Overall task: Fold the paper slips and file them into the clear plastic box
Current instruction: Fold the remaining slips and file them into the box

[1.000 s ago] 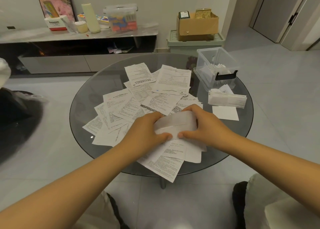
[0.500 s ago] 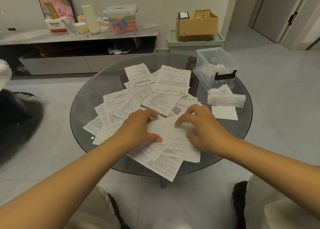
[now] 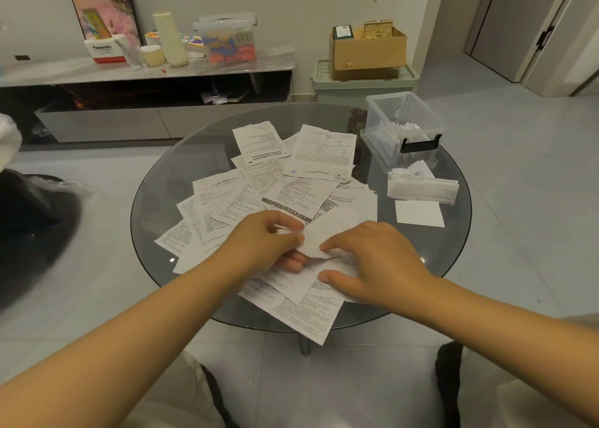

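At the near edge of the round glass bench (image 3: 168, 181), the left hand (image 3: 262, 243) pinches a blank white paper slip (image 3: 327, 233) while the right hand (image 3: 372, 262) presses it flat with straight fingers. Printed white slips (image 3: 252, 181) spread toward twelve o'clock. At two o'clock stands the clear plastic box (image 3: 402, 126), with a stack of folded slips (image 3: 421, 186) just before it.
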`<action>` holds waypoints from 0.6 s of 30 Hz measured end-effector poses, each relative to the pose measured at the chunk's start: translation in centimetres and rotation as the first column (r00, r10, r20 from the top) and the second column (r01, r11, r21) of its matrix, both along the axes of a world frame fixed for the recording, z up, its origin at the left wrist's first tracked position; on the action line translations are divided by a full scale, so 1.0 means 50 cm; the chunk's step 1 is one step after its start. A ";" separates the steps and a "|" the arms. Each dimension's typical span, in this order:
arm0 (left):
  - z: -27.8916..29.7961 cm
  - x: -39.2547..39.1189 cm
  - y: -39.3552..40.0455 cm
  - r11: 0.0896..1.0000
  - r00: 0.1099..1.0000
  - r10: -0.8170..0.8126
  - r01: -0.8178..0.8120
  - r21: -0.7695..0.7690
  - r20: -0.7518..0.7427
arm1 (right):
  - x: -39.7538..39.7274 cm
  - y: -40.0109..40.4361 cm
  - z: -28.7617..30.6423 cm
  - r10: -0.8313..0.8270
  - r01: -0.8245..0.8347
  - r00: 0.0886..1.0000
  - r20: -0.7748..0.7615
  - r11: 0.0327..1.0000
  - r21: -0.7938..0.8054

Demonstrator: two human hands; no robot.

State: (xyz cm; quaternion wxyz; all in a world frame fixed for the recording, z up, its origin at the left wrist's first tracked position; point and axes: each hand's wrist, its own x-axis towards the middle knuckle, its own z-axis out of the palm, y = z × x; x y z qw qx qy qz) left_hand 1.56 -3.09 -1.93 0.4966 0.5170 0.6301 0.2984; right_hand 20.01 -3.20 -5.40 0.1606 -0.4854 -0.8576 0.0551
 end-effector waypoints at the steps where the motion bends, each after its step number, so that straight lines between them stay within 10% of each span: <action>1: 0.003 0.002 -0.002 1.000 0.998 0.004 -0.003 -0.019 0.057 | -0.001 -0.001 0.000 -0.008 0.009 1.000 -0.021 1.000 0.029; 10: -0.006 0.023 -0.005 0.969 0.993 -0.116 0.108 0.223 0.025 | 0.007 0.003 0.008 -0.225 0.150 0.917 -0.329 0.960 -0.237; 18: -0.029 0.035 -0.007 0.826 0.799 -0.288 0.486 0.285 -0.528 | 0.015 0.020 -0.010 -0.297 0.256 0.930 -0.215 0.946 -0.201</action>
